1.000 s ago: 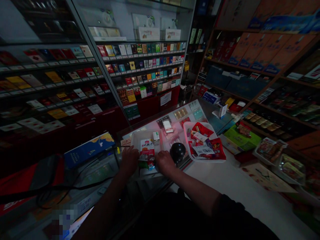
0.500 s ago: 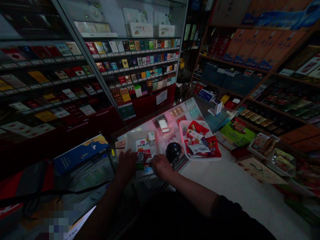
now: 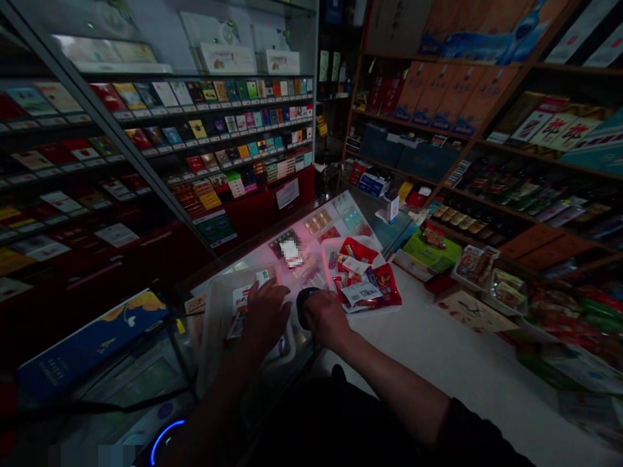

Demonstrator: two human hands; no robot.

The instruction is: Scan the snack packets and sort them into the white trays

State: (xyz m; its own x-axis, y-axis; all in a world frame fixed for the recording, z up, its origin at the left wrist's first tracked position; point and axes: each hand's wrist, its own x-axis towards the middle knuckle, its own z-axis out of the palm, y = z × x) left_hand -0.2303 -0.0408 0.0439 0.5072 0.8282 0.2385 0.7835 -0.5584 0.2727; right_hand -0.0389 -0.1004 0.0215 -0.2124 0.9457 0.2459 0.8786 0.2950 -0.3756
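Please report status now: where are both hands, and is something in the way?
Left hand open over packets in white tray. Right hand beside black round object. Red bags in second tray.

The shop is dim and murky, with a pink glow on the glass counter [image 3: 287, 259] brightest; the cigarette shelves [image 3: 82, 113] bow toward the frame's edge, and the foreground sinks into deep shadow.

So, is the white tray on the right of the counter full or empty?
Full: red packets and white cards heap inside the white tray, covering most of its base.
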